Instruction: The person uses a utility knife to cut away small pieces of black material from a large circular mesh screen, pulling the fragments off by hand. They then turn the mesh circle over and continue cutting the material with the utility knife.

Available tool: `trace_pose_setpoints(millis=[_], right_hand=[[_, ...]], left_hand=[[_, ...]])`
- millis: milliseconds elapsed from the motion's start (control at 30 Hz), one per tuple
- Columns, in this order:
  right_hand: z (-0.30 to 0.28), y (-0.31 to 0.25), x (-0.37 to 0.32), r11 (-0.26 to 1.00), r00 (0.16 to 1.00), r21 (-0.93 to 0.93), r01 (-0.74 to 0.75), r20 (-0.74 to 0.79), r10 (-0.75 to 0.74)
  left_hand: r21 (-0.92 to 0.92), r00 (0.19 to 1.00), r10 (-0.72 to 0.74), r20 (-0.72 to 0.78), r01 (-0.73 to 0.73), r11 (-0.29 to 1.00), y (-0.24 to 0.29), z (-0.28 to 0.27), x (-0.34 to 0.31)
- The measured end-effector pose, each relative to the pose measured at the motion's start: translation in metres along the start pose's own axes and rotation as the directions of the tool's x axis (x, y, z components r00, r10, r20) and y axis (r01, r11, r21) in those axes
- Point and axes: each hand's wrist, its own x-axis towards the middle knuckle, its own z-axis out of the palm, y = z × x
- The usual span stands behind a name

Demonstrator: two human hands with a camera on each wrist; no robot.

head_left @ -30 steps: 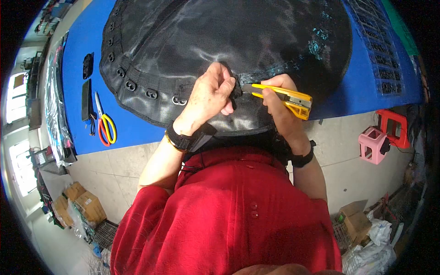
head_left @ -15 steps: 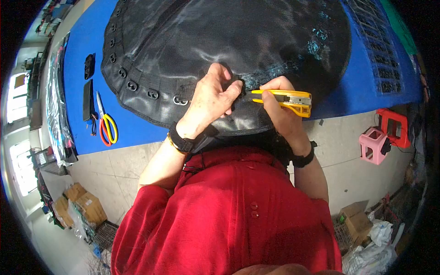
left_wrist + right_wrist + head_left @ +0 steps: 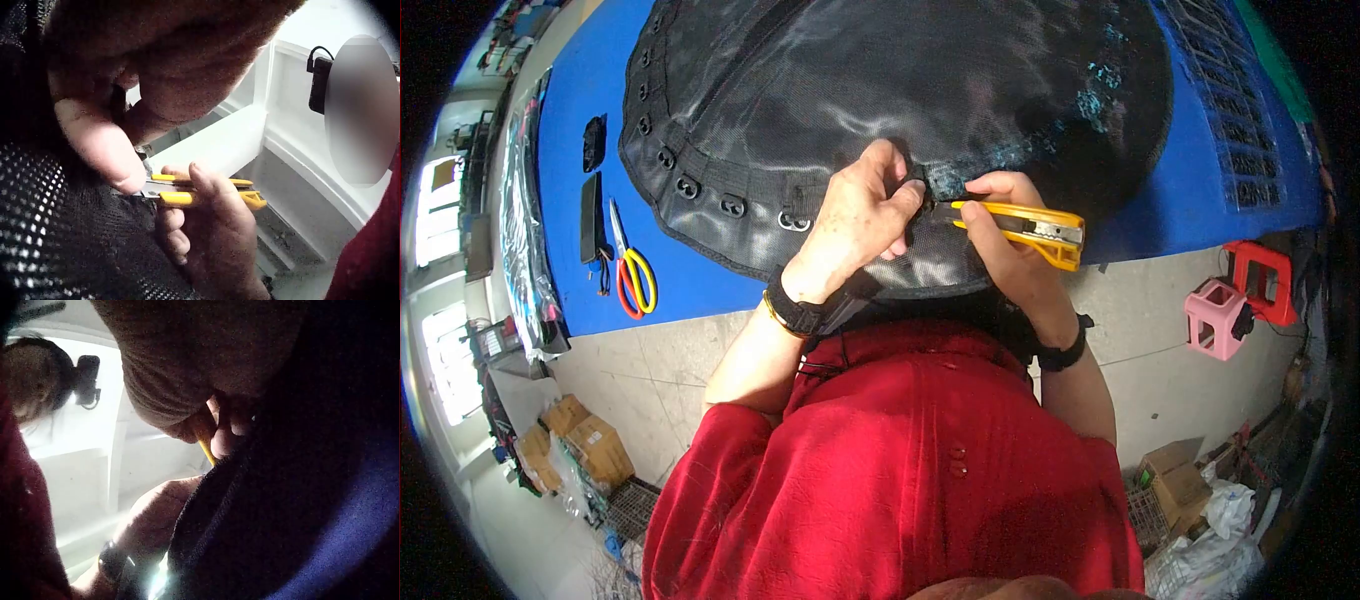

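Note:
A round black mesh mat (image 3: 830,80) with figure-eight fittings (image 3: 733,205) along its edge covers much of the table. My left hand (image 3: 850,210) is at its near part, thumb and fingers pinching a dark fold of the mat. From the right, my right hand (image 3: 1025,255) grips a yellow box cutter (image 3: 1040,232) with its blade out, pointing left. In the left wrist view, the blade (image 3: 150,188) lies right at the left thumb's tip, close over the dark weave. The right wrist view is dark and shows only a yellow sliver of the cutter (image 3: 207,453).
Scissors (image 3: 632,270) with red and yellow handles lie on the blue table (image 3: 690,280) at left, by two black items (image 3: 591,218). Bagged black parts (image 3: 1245,150) lie at far right. A pink stool (image 3: 1215,318) and a red stool (image 3: 1270,280) stand on the floor.
My left hand has shifted slightly right, its thumb coming closer to the blade. The box cutter's blade end has moved a little toward my body. The mat stays nearly in place.

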Motion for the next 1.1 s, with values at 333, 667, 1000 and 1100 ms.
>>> trace_pose_setpoints(millis=[333, 667, 1000, 1100], right_hand=[[-0.008, -0.01, 0.003, 0.987, 0.987, 0.027, -0.16, 0.006, 0.16], [-0.003, -0.016, 0.014, 0.968, 0.977, 0.162, -0.194, -0.057, 0.205], [0.008, -0.008, 0.012, 0.972, 0.981, 0.147, -0.182, -0.034, 0.189], [0.009, -0.008, 0.013, 0.973, 0.981, 0.144, -0.181, -0.036, 0.188]], left_hand=[[-0.037, 0.999, 0.028, 0.038, -0.027, 0.999, 0.0, -0.006, 0.001], [-0.083, 0.998, 0.037, 0.042, -0.033, 0.996, -0.006, -0.007, 0.003], [-0.251, 0.999, 0.036, 0.04, -0.025, 0.968, -0.011, -0.003, 0.004], [-0.231, 0.999, 0.028, 0.031, -0.02, 0.973, -0.013, -0.003, 0.004]])
